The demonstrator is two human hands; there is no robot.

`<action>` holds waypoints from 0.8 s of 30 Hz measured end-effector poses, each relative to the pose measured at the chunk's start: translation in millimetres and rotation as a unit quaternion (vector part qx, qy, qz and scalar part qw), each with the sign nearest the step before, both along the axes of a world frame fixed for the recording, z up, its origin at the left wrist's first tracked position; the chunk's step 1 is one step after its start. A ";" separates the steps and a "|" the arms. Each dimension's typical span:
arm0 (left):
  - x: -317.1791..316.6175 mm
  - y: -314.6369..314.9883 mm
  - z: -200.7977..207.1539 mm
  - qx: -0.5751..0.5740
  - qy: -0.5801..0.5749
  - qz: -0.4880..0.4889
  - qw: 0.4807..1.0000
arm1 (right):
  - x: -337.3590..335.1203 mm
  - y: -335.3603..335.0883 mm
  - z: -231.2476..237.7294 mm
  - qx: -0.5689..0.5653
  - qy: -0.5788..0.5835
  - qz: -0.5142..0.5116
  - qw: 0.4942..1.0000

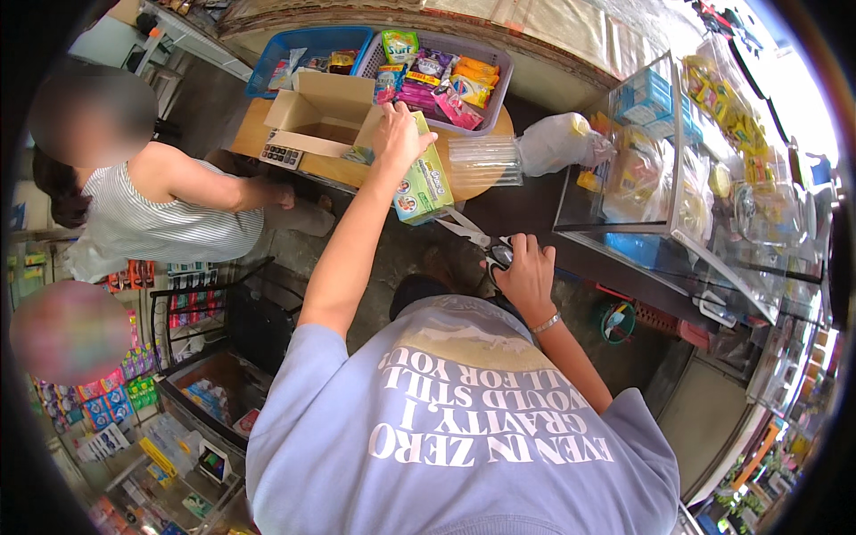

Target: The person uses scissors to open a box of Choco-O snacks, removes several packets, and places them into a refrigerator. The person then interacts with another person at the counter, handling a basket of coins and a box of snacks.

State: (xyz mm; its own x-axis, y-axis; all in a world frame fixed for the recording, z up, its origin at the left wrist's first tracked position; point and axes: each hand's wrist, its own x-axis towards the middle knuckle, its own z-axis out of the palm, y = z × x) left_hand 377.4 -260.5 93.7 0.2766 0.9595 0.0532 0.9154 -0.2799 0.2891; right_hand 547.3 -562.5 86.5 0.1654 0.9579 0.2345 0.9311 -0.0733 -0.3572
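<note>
My left hand (399, 138) grips the upper part of a green-and-yellow carton (423, 185), which is tilted over the near edge of a round-ended wooden table (477, 185). In my right hand (528, 272) is a pair of scissors (465, 230) with dark handles. Their blades are spread and point up and left, close by the carton's lower right corner; whether they touch it I cannot tell. An open brown cardboard box (325, 105) stands just left of my left hand.
Behind the box are a blue basket (364, 37) and a lilac basket (505, 76) of colourful packets. A calculator (281, 156) lies at the left. Clear plastic packs (486, 160), a white plastic bag (555, 143) and a glass case (669, 152) stand right. A person (178, 205) sits at left.
</note>
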 end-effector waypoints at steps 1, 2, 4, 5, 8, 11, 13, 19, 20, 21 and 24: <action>-2.3 5.0 -3.8 0.008 -0.015 -0.009 1.000 | -1.4 -0.2 1.1 0.001 -0.009 -0.002 1.000; -3.6 10.6 -6.7 0.017 -0.029 -0.024 0.999 | -3.6 -0.6 0.2 -0.013 -0.008 -0.009 1.000; -8.0 17.5 -10.6 -0.036 -0.117 0.002 0.993 | -6.7 -3.4 0.2 -0.039 -0.009 -0.028 0.999; -8.7 17.4 -11.4 -0.070 -0.159 0.014 0.985 | -7.8 -4.6 -1.3 -0.050 -0.007 -0.036 0.998; -32.6 47.0 -42.3 -0.165 -0.270 0.013 0.949 | -20.2 -5.4 6.0 -0.073 -0.024 -0.053 0.996; -34.0 17.4 2.4 -0.381 -0.325 -0.028 0.865 | -33.3 -11.2 19.1 -0.113 -0.019 -0.109 0.987; -35.8 -1.7 0.7 -0.386 -0.380 -0.030 0.840 | -42.2 -11.9 16.4 -0.102 -0.041 -0.121 0.987; -42.4 -18.2 -12.4 -0.321 -0.403 -0.068 0.854 | -64.1 -14.3 21.4 -0.120 -0.036 -0.157 0.980; -40.6 -16.9 -15.2 -0.322 -0.420 -0.074 0.845 | -63.8 -14.3 24.2 -0.123 -0.033 -0.164 0.978; -42.9 -17.0 -20.3 -0.330 -0.430 -0.074 0.837 | -64.9 -14.8 25.0 -0.121 -0.037 -0.165 0.978; -53.2 -13.2 -30.3 -0.364 -0.506 -0.077 0.779 | -68.0 -11.9 28.8 -0.130 -0.038 -0.193 0.972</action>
State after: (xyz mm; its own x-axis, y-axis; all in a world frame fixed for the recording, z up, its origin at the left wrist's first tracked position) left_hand 324.2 -273.7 63.3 0.5615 0.7968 -0.2233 0.0886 0.2104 0.9736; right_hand 479.3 -574.3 115.4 0.5153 0.8568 0.0177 0.8397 -0.5007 -0.2105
